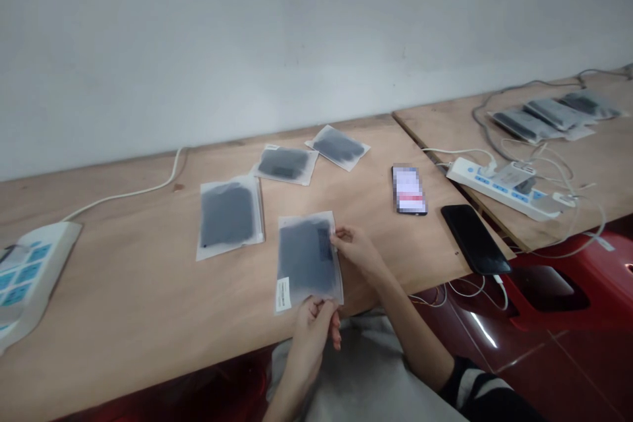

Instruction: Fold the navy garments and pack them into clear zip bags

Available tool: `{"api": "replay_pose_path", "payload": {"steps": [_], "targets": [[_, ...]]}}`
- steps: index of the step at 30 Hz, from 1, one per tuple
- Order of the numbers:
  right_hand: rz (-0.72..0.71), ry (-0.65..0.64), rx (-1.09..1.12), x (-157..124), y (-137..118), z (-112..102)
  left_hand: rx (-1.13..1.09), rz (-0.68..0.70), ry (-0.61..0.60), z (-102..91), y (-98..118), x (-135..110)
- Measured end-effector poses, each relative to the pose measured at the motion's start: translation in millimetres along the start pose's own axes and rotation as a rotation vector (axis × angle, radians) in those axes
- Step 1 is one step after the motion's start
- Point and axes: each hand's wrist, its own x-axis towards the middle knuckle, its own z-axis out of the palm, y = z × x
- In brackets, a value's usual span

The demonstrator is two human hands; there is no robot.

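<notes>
A frosted zip bag point(306, 257) with dark, flat contents and a white label at its lower left corner lies at the table's front edge. My left hand point(316, 316) pinches its near edge, close to the right corner. At the bag's right edge, my right hand point(353, 247) grips the side between thumb and fingers. Left of it lies a second frosted bag point(228, 211) with dark contents. Behind are two more such bags, one with a white tag point(284, 163) and one turned at an angle point(339, 146).
To the right lie a lit phone point(409, 190) and a dark-screened phone point(475, 237) with a white cable. Power strips stand at the left point(37, 277) and on the right table point(502, 188). Several packed bags point(558, 113) lie far right. A red stool point(578, 277) stands below.
</notes>
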Motion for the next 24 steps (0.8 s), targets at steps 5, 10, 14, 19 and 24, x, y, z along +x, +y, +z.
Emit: {"api": "replay_pose_path", "payload": {"steps": [5, 10, 14, 19, 24], "targets": [[0.060, -0.150, 0.051, -3.2, -4.5, -2.1, 0.029, -0.025, -0.025, 1.5, -1.8, 0.5], [0.108, -0.285, 0.091, -3.2, -11.0, -8.7, 0.008, -0.028, -0.033, 2.9, -2.0, 0.1], [0.035, -0.127, 0.059, -8.4, -9.0, -9.5, -0.025, -0.005, -0.019, 3.9, 0.4, -0.6], [0.113, -0.009, -0.042, -23.6, -2.0, -8.2, -0.033, -0.002, -0.012, 5.3, 2.5, -2.6], [0.132, -0.132, -0.180, -26.6, -2.2, -7.3, -0.018, 0.000, -0.010, 4.2, 3.4, -2.2]]}}
